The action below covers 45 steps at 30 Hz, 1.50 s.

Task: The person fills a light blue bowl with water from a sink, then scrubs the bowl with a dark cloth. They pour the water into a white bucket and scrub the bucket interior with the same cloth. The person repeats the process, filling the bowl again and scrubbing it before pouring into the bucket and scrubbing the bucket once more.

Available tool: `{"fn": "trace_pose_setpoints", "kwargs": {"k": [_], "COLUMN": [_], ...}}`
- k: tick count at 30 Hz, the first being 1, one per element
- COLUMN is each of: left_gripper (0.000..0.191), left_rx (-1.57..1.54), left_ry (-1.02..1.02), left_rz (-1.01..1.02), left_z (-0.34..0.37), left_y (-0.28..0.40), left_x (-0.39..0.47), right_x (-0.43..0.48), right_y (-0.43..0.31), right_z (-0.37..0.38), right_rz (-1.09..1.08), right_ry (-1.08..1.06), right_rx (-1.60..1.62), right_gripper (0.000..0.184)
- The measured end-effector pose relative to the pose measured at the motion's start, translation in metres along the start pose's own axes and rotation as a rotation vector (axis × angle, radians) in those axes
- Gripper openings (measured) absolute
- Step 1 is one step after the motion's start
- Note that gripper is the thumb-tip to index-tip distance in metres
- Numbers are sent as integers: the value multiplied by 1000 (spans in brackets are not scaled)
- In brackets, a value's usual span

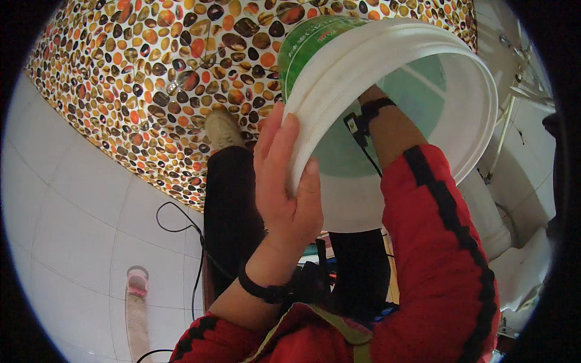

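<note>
A large white plastic bucket (474,118) with a green printed outside lies tilted, its mouth towards me. My left hand (290,181) grips the left side of its rim, fingers outside and thumb at the inner edge. Inside the bucket reaches my right forearm, with a black wrist strap (379,104) and a small cabled device (352,125) at the wrist. The right hand itself is almost wholly hidden behind the rim, so what it touches cannot be seen. The inner base looks greenish.
Pebble-patterned tiles (150,90) cover the floor around my shoe (222,129). At the left stands a white tiled wall (81,204) with a pink and white fixture (137,283) and a loose black cable (199,236). White pipes (501,136) run at the right.
</note>
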<state>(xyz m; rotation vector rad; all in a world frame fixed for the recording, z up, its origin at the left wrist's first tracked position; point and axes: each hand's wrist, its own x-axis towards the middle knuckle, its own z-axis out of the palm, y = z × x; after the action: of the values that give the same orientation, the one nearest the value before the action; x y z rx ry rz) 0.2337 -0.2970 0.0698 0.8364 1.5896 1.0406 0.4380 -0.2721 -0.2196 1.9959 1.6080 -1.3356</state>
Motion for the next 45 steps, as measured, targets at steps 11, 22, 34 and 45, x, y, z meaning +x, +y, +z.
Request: {"fn": "trace_pose_setpoints", "kwargs": {"k": [11, 22, 34, 45], "left_gripper": [44, 45, 43, 48], "left_rx": [-1, 84, 174, 79], "left_ry": [-3, -44, -92, -59], "left_rz": [-10, 52, 60, 13], "left_z": [0, -4, -6, -7], "left_y": [-1, -2, 1, 1], "left_x": [-1, 1, 3, 1], "right_x": [-27, -10, -29, -24], "right_y": [-44, 66, -15, -20], "right_z": [68, -32, 13, 13], "right_rz": [-350, -101, -201, -205], "right_ry": [55, -86, -36, -47], "right_rx": [26, -603, -218, -209], "right_gripper": [27, 31, 30, 30]}}
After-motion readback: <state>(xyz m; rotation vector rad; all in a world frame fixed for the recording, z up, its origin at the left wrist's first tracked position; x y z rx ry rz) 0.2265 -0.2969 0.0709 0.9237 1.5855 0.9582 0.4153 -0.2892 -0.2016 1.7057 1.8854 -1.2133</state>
